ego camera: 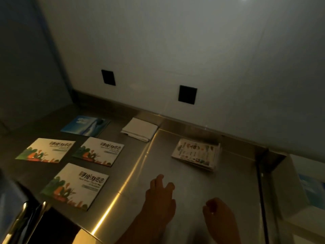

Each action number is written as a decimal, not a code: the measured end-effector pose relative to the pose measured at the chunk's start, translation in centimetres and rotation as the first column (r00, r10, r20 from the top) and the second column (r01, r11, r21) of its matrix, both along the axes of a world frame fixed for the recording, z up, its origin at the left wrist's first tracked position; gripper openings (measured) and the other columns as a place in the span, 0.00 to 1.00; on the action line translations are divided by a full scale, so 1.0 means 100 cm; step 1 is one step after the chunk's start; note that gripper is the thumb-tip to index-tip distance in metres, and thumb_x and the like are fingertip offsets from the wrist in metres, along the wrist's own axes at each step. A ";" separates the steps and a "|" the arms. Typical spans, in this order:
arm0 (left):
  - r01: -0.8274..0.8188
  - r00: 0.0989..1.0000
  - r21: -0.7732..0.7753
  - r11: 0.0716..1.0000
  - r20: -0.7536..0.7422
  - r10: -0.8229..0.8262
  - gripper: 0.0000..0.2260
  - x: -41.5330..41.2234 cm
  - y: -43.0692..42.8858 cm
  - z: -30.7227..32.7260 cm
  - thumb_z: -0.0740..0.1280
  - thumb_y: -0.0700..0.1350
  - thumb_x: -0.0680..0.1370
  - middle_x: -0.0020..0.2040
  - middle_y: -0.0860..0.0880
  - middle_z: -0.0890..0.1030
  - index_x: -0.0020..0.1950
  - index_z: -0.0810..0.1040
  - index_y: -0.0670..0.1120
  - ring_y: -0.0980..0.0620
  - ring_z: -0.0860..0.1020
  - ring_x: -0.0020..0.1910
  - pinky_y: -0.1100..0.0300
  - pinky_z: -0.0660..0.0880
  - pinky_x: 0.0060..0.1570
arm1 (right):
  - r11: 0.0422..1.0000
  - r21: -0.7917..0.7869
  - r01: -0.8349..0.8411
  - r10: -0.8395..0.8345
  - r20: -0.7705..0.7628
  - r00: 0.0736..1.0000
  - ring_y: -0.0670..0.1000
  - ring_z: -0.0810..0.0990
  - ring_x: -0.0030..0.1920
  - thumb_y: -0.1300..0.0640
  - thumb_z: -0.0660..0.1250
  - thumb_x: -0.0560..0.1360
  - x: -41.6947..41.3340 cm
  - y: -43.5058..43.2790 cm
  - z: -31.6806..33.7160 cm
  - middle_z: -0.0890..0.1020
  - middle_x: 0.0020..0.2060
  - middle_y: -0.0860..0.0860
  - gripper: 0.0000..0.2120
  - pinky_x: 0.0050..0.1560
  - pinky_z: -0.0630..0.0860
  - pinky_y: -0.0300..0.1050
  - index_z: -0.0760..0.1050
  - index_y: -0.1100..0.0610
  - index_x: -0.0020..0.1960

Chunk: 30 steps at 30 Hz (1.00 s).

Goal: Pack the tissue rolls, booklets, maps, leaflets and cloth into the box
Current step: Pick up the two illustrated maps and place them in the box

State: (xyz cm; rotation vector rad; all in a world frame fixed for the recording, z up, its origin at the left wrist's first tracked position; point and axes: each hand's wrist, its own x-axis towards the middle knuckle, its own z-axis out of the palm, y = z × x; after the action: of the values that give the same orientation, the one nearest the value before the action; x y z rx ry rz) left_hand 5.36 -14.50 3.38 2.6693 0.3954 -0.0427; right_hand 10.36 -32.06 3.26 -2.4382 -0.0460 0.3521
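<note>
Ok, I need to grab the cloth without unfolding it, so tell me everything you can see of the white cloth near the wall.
The white cloth is folded into a flat, roughly square pad with stacked layers showing along its near and left edges. It looks like soft plain fabric, without any print. It lies flat on the steel counter, close to the raised back edge below the wall, right of the blue booklet. Neither hand touches it, and nothing rests on it.

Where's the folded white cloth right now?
In the head view, the cloth lies flat at the back of the steel counter near the wall, right of the blue booklet.
</note>
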 end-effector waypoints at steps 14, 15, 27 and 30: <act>-0.272 0.961 -0.073 0.959 0.026 0.275 0.15 -0.065 0.157 0.000 0.64 0.49 0.77 0.74 0.48 0.58 0.64 0.70 0.53 0.48 0.58 0.73 0.53 0.63 0.70 | 0.996 0.021 -0.087 0.090 -0.173 0.981 0.51 0.75 0.44 0.55 0.67 0.73 -0.033 0.146 -0.027 0.80 0.45 0.54 0.05 0.46 0.67 0.38 0.72 0.52 0.42; -0.269 0.962 -0.079 0.960 0.030 0.272 0.15 -0.066 0.171 -0.002 0.64 0.49 0.77 0.73 0.48 0.58 0.64 0.70 0.53 0.48 0.58 0.72 0.54 0.63 0.69 | 0.996 0.010 -0.089 0.090 -0.174 0.981 0.51 0.76 0.45 0.55 0.67 0.73 -0.036 0.158 -0.028 0.81 0.45 0.54 0.05 0.46 0.66 0.37 0.72 0.53 0.42; -0.160 0.987 -0.192 0.968 -0.006 0.161 0.13 -0.101 0.374 -0.019 0.64 0.46 0.77 0.70 0.47 0.64 0.61 0.73 0.50 0.49 0.65 0.68 0.57 0.66 0.67 | 0.992 -0.020 0.125 -0.125 -0.262 0.957 0.53 0.78 0.51 0.60 0.66 0.73 -0.090 0.341 -0.043 0.81 0.52 0.58 0.06 0.46 0.65 0.37 0.76 0.61 0.49; -0.197 0.980 -0.249 0.948 -0.041 0.193 0.13 -0.105 0.404 -0.015 0.65 0.45 0.77 0.70 0.48 0.65 0.61 0.73 0.50 0.49 0.67 0.68 0.57 0.69 0.67 | 0.983 -0.009 0.185 -0.178 -0.316 0.932 0.54 0.77 0.55 0.56 0.64 0.74 -0.095 0.376 -0.042 0.79 0.56 0.56 0.11 0.55 0.71 0.42 0.73 0.60 0.56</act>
State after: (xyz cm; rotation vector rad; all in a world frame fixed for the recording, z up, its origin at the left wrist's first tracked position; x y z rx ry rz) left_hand -5.12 25.91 1.90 2.3694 0.6146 -0.0513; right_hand 0.83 5.51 -0.95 -2.3138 0.3119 0.6485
